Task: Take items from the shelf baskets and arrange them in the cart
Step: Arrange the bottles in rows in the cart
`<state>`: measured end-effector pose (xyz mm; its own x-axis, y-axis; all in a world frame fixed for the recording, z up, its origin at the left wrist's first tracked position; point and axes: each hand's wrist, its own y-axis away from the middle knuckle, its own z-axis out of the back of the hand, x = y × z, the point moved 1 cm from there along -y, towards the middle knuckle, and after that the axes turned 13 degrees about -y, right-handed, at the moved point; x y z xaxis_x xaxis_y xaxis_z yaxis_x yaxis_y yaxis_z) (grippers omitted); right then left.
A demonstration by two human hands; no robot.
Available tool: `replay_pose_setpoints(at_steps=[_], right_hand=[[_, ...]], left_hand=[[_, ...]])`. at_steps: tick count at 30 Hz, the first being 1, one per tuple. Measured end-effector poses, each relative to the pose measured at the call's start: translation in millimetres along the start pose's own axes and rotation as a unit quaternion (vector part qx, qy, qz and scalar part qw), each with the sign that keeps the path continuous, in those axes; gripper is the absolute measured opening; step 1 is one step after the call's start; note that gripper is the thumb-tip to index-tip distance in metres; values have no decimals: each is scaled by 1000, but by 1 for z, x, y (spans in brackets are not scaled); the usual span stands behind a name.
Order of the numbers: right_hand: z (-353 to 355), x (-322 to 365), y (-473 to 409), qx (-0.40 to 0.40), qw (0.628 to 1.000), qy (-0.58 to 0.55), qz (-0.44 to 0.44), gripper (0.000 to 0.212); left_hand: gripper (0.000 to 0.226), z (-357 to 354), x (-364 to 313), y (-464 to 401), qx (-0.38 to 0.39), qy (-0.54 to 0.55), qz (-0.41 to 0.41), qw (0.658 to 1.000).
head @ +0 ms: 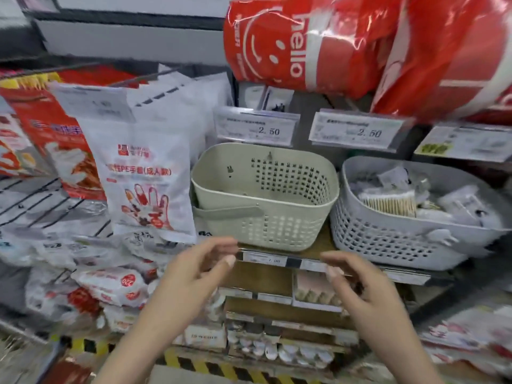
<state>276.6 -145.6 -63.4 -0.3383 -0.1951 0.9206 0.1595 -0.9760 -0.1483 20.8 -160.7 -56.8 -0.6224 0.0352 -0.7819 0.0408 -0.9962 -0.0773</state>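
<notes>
A beige perforated basket [277, 225] stands on the shelf ahead and looks almost empty. To its right a grey basket [388, 239] holds several small packets and cotton swabs [390, 202]. My left hand [194, 273] and my right hand [357, 284] hover below the beige basket's front, fingers loosely curled and facing each other, holding nothing. On the left, the wire cart [41, 198] carries white glove packs [144, 167] standing upright and red packs [55, 139] behind them.
Red "hello" bags [304, 42] hang over the shelf at top right. Price tags [255, 128] reading 2.50 sit above the baskets. Lower shelves [277, 314] hold small boxed goods. Yellow-black hazard tape [221, 367] marks the floor edge. More packets [108, 286] pile at lower left.
</notes>
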Motion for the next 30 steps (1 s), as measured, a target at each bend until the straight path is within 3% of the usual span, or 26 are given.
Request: replay_pose_setpoints(at_steps=[5, 8, 11, 14, 16, 19, 21, 26, 30], right_hand=[[8, 24, -53, -57, 994, 35, 90, 26], [10, 27, -83, -51, 992, 52, 98, 19], [8, 26, -118, 10, 993, 90, 73, 19], [-2, 23, -156, 116, 978, 164, 48, 22], [-10, 19, -180, 174, 961, 216, 11, 28], [-22, 12, -209, 231, 931, 277, -63, 37], [-30, 5, -221, 269, 911, 297, -97, 43], [-41, -11, -232, 385, 836, 341, -192, 59], [-39, -15, -231, 441, 771, 388, -246, 72]], left_hand=[[18, 23, -27, -65, -69, -24, -90, 993], [19, 27, -35, -102, -65, -63, -113, 990], [17, 24, -36, -144, 8, -99, -104, 990], [18, 18, -30, -186, 137, -209, -91, 964], [25, 10, -20, -211, 213, -281, -52, 934], [28, -7, -5, -241, 273, -291, -4, 917], [35, -19, 1, -253, 318, -346, 11, 882], [39, -33, 14, -269, 358, -502, -14, 787], [38, -33, 16, -267, 383, -510, 22, 770]])
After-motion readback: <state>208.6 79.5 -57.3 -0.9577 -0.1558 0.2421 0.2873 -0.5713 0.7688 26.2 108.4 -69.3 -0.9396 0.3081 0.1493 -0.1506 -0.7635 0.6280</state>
